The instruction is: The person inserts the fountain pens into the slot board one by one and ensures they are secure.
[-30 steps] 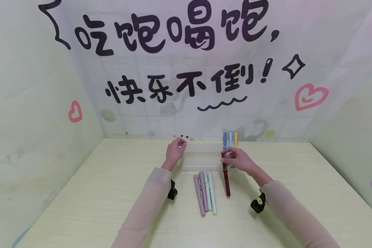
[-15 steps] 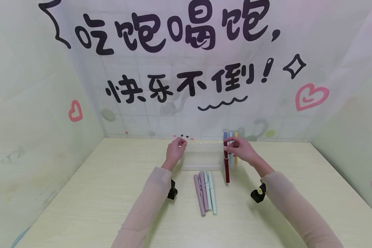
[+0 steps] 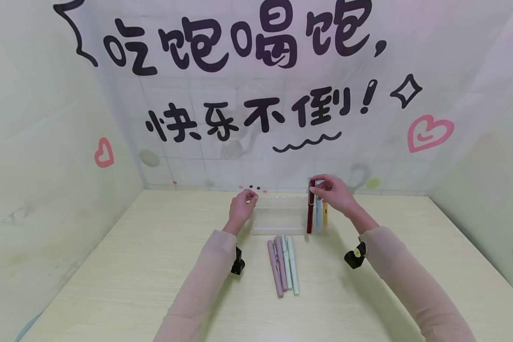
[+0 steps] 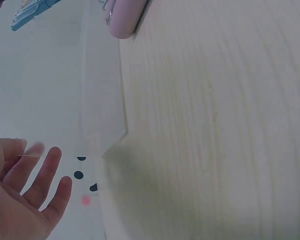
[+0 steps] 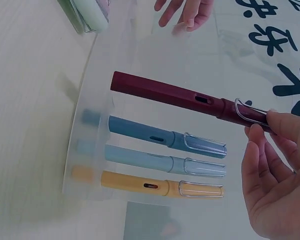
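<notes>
In the head view my right hand pinches a dark red fountain pen near its capped top, nearly upright, at the right part of a clear plastic holder. In the right wrist view, thumb and fingers grip the clip end of the pen. Beside it a blue pen, a light blue pen and a yellow pen stand in the holder, clips up. My left hand pinches the holder's left edge between thumb and finger; its other fingers are spread in the left wrist view.
Purple pens and mint green pens lie together on the pale wooden table, in front of the holder. Behind it hangs a printed cloth backdrop. A black wrist camera sits under the left sleeve.
My right hand has raised the dark red pen and carried it back to the holder, its lower end now by the holder's front. The left hand stays at the left edge.
</notes>
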`<state>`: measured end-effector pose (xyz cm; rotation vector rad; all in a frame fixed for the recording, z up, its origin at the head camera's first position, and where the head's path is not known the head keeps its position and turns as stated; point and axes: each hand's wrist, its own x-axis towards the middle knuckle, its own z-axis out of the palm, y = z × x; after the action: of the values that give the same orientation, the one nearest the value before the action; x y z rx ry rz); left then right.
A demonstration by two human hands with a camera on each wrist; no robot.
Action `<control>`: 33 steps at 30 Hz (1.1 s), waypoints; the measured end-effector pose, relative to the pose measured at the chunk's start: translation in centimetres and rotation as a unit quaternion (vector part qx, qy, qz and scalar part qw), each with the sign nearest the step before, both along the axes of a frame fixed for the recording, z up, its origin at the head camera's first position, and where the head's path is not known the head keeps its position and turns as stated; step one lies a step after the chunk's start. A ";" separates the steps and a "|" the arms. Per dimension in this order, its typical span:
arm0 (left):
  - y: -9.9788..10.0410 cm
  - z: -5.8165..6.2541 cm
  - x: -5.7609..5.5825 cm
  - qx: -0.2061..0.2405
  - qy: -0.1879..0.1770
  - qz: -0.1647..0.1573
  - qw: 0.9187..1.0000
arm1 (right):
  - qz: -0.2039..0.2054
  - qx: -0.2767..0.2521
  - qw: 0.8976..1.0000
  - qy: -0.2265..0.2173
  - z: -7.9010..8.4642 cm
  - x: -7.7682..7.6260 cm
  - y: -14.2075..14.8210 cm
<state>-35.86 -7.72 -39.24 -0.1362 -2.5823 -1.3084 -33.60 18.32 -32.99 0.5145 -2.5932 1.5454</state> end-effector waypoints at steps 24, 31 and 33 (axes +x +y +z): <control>-0.1 0.1 0.0 0.004 -0.006 -0.002 1.000 | -0.060 -0.010 0.995 0.075 -1.4 -0.8 -0.7; 0.0 0.2 0.2 0.003 -0.002 -0.004 1.000 | -0.045 -0.011 0.996 0.074 -2.0 -0.7 -0.9; 0.0 0.2 0.2 0.004 -0.002 -0.003 1.000 | -0.037 -0.014 0.996 0.075 -2.1 -0.7 -1.0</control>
<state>-35.64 -7.75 -39.00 -0.1399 -2.5820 -1.3238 -34.26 17.34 -35.08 0.5048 -2.4472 1.4592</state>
